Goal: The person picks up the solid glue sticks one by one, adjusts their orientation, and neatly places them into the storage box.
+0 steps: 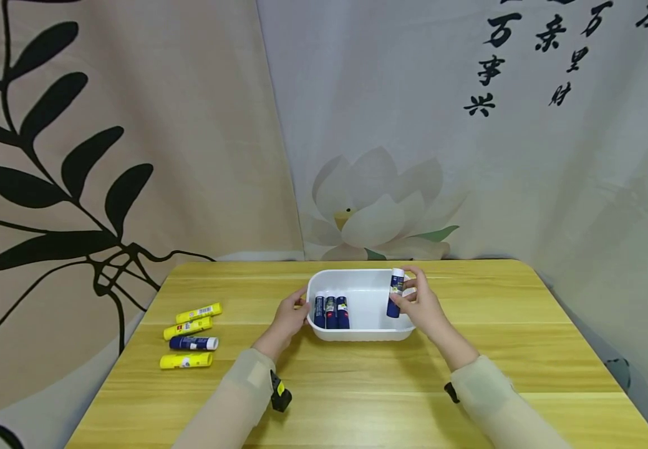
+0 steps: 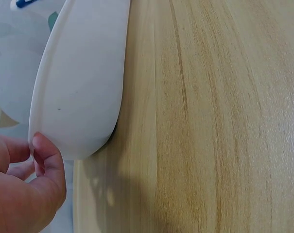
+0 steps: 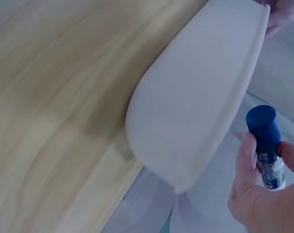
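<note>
A white plastic tray (image 1: 365,335) stands near the back of the table, with blue glue sticks (image 1: 331,313) lying side by side at its left end. My left hand (image 1: 291,317) pinches the tray's left rim between thumb and fingers, as the left wrist view also shows at the tray wall (image 2: 83,82). Over the tray's right end, my right hand (image 1: 421,304) holds another blue glue stick (image 1: 395,293) nearly upright, its white end up. From the right wrist camera, thumb and fingers grip this glue stick (image 3: 263,128) around its middle, beside the tray's rim.
To the left on the wooden table (image 1: 335,399) lie several more glue sticks: yellow ones (image 1: 186,360) and a blue one with a white end (image 1: 193,343). A printed cloth (image 1: 217,125) hangs behind the table's back edge.
</note>
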`<action>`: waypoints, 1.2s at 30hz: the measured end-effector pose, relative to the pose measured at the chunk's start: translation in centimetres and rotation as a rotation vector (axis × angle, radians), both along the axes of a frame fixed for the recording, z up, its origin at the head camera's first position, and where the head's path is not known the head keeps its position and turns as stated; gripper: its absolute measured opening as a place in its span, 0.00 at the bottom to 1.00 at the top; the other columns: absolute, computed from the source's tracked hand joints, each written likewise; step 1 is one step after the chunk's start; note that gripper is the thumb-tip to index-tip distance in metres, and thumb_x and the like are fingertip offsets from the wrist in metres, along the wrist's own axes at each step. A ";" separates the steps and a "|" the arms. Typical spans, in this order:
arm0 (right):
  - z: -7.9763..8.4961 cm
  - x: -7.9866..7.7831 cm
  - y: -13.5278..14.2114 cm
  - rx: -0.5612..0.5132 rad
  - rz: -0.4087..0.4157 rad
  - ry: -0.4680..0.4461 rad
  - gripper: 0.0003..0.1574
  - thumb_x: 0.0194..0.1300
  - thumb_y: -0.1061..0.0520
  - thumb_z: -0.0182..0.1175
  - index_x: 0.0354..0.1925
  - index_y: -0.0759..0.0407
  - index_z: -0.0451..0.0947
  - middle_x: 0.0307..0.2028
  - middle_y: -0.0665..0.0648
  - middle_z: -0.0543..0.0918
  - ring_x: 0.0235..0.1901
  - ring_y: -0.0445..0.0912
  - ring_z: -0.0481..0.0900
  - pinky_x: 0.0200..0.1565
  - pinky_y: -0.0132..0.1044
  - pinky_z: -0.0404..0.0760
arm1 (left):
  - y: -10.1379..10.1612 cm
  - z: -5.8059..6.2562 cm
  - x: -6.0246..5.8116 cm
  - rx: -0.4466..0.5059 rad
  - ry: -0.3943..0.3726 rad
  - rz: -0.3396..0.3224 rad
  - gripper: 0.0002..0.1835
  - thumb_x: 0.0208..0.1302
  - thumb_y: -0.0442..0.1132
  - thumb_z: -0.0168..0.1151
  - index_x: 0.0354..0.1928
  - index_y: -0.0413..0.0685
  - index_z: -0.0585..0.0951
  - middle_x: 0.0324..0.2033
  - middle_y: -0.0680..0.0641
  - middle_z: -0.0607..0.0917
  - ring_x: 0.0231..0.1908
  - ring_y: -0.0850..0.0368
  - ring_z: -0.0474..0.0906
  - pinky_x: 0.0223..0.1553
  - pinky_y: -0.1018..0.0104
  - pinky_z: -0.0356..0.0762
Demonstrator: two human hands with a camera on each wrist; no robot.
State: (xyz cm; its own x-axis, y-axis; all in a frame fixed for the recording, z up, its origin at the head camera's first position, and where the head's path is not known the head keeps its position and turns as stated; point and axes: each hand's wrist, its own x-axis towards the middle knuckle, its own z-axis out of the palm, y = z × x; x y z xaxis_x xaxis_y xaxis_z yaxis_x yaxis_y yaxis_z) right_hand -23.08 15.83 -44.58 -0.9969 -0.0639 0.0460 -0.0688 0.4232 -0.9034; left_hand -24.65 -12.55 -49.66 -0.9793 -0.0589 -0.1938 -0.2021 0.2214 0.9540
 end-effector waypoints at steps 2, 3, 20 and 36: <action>-0.1 -0.2 -0.9 0.014 0.005 0.004 0.39 0.64 0.61 0.60 0.67 0.49 0.54 0.49 0.66 0.72 0.36 0.50 0.74 0.37 0.47 0.83 | 0.0 0.0 0.0 -0.003 0.003 -0.001 0.25 0.69 0.31 0.50 0.68 0.45 0.66 0.40 0.44 0.71 0.28 0.60 0.69 0.31 0.68 0.75; -0.2 -0.2 -1.3 0.022 0.008 0.008 0.38 0.64 0.61 0.60 0.66 0.48 0.54 0.48 0.66 0.72 0.35 0.50 0.74 0.36 0.45 0.83 | 0.0 0.0 0.0 -0.001 0.003 0.000 0.25 0.68 0.30 0.50 0.68 0.45 0.66 0.40 0.44 0.71 0.28 0.60 0.69 0.30 0.69 0.75; -2.2 -2.4 -6.5 0.204 0.059 -0.153 0.38 0.60 0.58 0.64 0.67 0.54 0.63 0.36 0.61 0.76 0.21 0.46 0.76 0.23 0.35 0.80 | 0.0 0.1 0.2 0.011 0.031 -0.009 0.25 0.68 0.29 0.50 0.67 0.42 0.67 0.39 0.43 0.71 0.28 0.60 0.68 0.30 0.69 0.75; -4.1 -3.7 -8.0 0.309 0.086 -0.225 0.38 0.57 0.58 0.67 0.64 0.58 0.66 0.55 0.68 0.75 0.34 0.50 0.79 0.20 0.34 0.80 | 0.1 0.1 0.3 0.000 0.028 -0.003 0.24 0.68 0.29 0.49 0.67 0.42 0.67 0.39 0.44 0.71 0.28 0.60 0.68 0.32 0.66 0.76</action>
State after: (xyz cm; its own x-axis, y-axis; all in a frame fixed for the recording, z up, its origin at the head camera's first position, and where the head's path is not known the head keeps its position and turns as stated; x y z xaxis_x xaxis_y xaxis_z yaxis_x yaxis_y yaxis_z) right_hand -26.79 7.80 -48.67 -0.9703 -0.1244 -0.2074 0.0691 0.6792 -0.7307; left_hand -24.37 -12.45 -49.54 -0.9845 -0.0562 -0.1661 -0.1745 0.2223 0.9592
